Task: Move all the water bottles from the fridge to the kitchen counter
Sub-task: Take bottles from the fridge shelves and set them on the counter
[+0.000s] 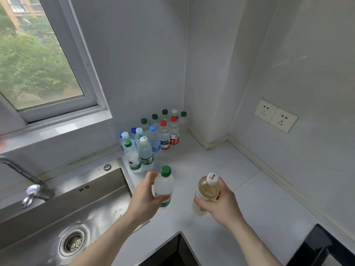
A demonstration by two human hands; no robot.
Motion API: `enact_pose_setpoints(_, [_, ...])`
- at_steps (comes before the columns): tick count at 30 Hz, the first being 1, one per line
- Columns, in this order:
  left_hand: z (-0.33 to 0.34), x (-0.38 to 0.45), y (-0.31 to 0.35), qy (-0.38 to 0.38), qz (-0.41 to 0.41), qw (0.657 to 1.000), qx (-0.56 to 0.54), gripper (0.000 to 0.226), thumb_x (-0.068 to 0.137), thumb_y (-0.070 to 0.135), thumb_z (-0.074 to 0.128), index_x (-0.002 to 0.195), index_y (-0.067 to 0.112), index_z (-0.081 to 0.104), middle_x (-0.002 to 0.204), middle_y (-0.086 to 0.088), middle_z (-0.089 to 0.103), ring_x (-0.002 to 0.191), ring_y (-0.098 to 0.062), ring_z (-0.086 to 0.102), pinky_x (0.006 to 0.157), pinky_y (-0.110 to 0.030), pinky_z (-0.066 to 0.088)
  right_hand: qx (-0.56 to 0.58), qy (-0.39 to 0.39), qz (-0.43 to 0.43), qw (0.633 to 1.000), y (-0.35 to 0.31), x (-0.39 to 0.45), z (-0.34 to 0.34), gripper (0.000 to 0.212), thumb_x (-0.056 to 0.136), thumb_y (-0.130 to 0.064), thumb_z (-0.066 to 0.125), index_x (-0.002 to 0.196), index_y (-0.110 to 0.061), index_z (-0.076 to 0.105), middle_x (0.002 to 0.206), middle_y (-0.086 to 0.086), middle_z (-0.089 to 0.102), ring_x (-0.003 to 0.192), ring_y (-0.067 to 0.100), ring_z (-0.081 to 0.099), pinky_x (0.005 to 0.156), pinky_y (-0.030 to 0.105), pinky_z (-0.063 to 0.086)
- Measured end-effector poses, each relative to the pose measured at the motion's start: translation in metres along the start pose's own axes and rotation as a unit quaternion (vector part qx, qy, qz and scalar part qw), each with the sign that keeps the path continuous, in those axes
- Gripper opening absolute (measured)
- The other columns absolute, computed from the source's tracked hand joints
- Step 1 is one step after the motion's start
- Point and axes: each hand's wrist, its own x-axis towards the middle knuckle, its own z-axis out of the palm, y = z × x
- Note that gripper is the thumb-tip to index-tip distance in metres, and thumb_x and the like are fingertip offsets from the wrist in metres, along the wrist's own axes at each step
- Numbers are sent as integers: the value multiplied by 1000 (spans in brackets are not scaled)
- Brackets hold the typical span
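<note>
The left hand (145,196) holds a clear water bottle with a green cap (163,186), the fingers curled around its middle part, and the bottle is upright over the kitchen counter (211,166), near the edge where the counter meets the steel sink (57,214). The right hand (221,204) holds a bottle with pale yellowish liquid and a white cap (207,191); the thumb and fingers wrap around its body, and the bottle leans a little to the right. Whether the two bottles touch the counter or are just above it, I cannot tell. The two bottles are near each other but do not touch. On the counter, from the sink's far right corner toward the back corner by the wall, stands a group of water bottles (151,139), all upright and close together. In this group, two bottles with red caps (168,131) stand side by side on the right, bottles with dark green caps (159,116) are at the back close to the wall, and bottles with blue caps (134,135) are on the left. The nearest bottle of the group, one with a green label (146,154), is just beyond the left hand's bottle. A faucet (26,181) is at the left side of the sink, a window (34,60) is above it, and a double wall socket (275,116) is on the right wall.
</note>
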Motion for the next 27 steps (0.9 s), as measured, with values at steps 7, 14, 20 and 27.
enact_pose_setpoints(7, [6,44,-39,-46,-15,998,43,57,74,35,88,109,38,43,112,17,65,106,-12,61,83,-35,54,-16,14,75,997,15,36,53,45,65,-21,89,98,-37,64,86,-15,72,81,12,69,67,23,55])
enact_pose_setpoints(14, [15,62,-65,-72,-30,996,46,59,72,37,86,109,39,40,110,15,65,103,-18,62,89,-43,57,-25,35,133,990,29,43,87,49,63,-26,91,100,-41,64,94,-19,74,89,3,70,75,23,56])
enact_pose_setpoints(20, [19,72,-71,-81,-34,994,65,57,80,31,84,113,30,38,113,11,59,93,-21,59,74,-33,47,-33,53,155,986,33,48,95,53,61,-26,92,103,-39,64,101,-17,73,96,8,69,80,25,54])
enact_pose_setpoints(27, [13,77,-76,-79,-10,993,90,63,81,31,83,122,28,36,122,8,59,105,-22,59,81,-33,47,-38,51,136,989,26,55,93,62,65,-25,91,118,-41,62,116,-19,67,108,9,65,91,24,52])
